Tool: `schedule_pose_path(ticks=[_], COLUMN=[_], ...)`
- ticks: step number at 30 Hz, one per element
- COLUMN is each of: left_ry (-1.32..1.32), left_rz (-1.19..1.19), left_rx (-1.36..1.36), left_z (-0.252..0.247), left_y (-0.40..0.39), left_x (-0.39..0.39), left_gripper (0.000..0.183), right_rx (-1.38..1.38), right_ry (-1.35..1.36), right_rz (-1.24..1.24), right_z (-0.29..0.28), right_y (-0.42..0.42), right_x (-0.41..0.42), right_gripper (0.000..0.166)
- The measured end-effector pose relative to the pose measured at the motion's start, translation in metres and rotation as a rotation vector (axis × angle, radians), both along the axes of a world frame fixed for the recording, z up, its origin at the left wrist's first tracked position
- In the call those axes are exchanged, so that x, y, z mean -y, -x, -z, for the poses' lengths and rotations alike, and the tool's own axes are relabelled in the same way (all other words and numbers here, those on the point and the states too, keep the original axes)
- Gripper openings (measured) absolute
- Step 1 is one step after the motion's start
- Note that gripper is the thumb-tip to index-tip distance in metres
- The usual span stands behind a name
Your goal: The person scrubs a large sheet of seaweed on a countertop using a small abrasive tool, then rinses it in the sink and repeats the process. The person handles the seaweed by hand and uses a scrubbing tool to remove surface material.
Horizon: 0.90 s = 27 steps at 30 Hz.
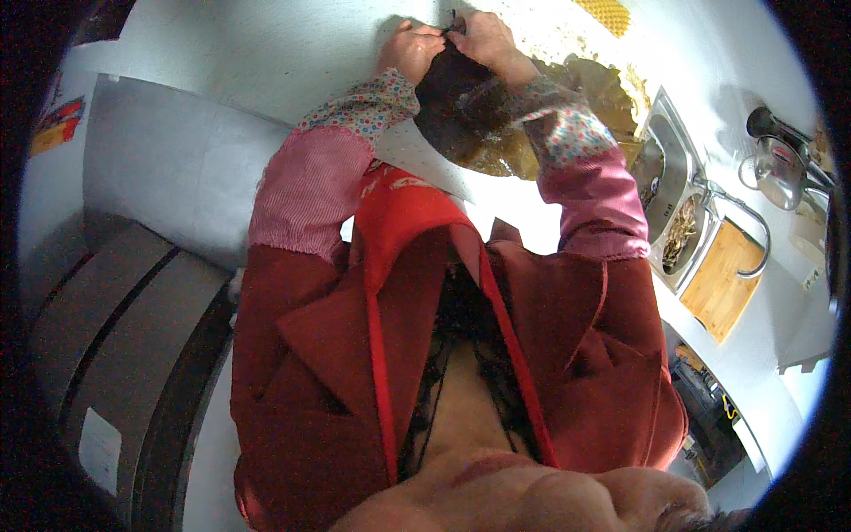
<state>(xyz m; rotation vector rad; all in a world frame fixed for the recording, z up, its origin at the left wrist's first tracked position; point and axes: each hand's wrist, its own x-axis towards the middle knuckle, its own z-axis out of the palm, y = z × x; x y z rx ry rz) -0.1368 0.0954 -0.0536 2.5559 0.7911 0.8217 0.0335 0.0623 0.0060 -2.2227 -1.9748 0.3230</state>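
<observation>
Before me on the white counter (306,60) lies a large, wet, dark brown sheet (465,113), thin and glossy like a leaf or kelp. My left hand (413,52) and my right hand (488,41) meet at its far end, fingertips close together. Both pinch a narrow dark piece there; whether it is part of the sheet is too dark to tell. Beneath my right forearm the sheet turns yellowish brown. More brown, ragged sheet material (595,90) spreads on the counter to the right of that arm.
A double steel sink (677,179) with a curved faucet (764,229) stands at the right; brown strips (679,233) lie in its nearer basin. Beside it is a wooden cutting board (721,279). A metal kettle-like vessel (779,174) sits farther right, and a yellow textured pad (606,14) at the back.
</observation>
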Motion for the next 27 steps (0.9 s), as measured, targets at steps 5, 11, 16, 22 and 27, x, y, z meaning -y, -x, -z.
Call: schedule_pose_path(ticks=[5, 11, 16, 22, 27], left_ry=[-0.035, -0.078, -0.059, -0.08, 0.267], left_rz=[0.032, 0.026, 0.037, 0.009, -0.132], left_rx=[0.127, 0.151, 0.164, 0.154, 0.151], left_z=[0.004, 0.015, 0.001, 0.006, 0.0], left_y=[-0.006, -0.007, -0.008, -0.004, -0.019], left_x=[0.001, 0.0, -0.002, -0.004, -0.005], left_gripper=[0.013, 0.011, 0.011, 0.01, 0.014], right_rx=[-0.096, -0.025, -0.133, -0.066, -0.065], right_ry=[0.033, -0.003, -0.162, 0.066, -0.21], right_rz=[0.226, -0.014, 0.127, 0.083, 0.234], right_z=[-0.006, 0.023, 0.03, 0.008, -0.03], right_y=[-0.052, -0.015, -0.055, -0.018, -0.067], right_x=[-0.003, -0.019, -0.029, -0.026, 0.006], right_gripper=[0.032, 0.038, 0.037, 0.037, 0.035])
